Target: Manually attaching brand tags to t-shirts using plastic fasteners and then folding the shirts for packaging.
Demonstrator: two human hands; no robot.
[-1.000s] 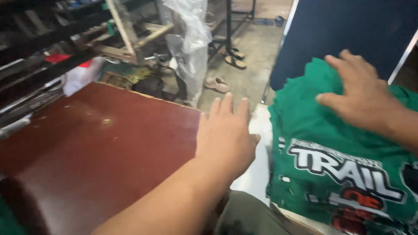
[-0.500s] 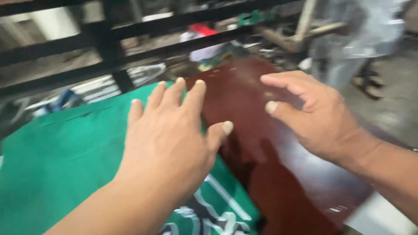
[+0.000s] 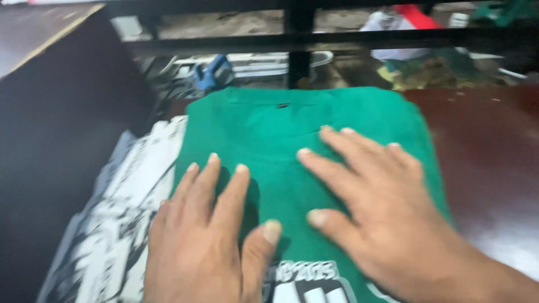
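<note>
Both of my hands lie flat on a green T-shirt [image 3: 292,140] spread over a dark reddish-brown board [image 3: 483,146], seen from the head camera looking down. My left hand [image 3: 202,241] presses palm-down on the shirt's near left part, fingers straight and close together, thumb out to the right; it grips nothing. My right hand [image 3: 382,213] rests palm-down on the shirt's right half, fingers spread wide and pointing toward the far left, thumb turned toward the left hand; it too grips nothing, only touching the cloth. The two thumbs are near each other but apart. The shirt covers the left portion of the board, its far edge close to the board's far edge, and a white printed design [image 3: 314,283] shows on its near part, between my wrists. The bare right part of the board shines beside the shirt's right edge. To the left of the shirt, touching its edge, a black-and-white printed sheet [image 3: 118,224] lies at an angle. A black metal frame [image 3: 297,39] crosses beyond the board's far edge, with a blue object [image 3: 212,73], blurred, behind it at the far left.
</note>
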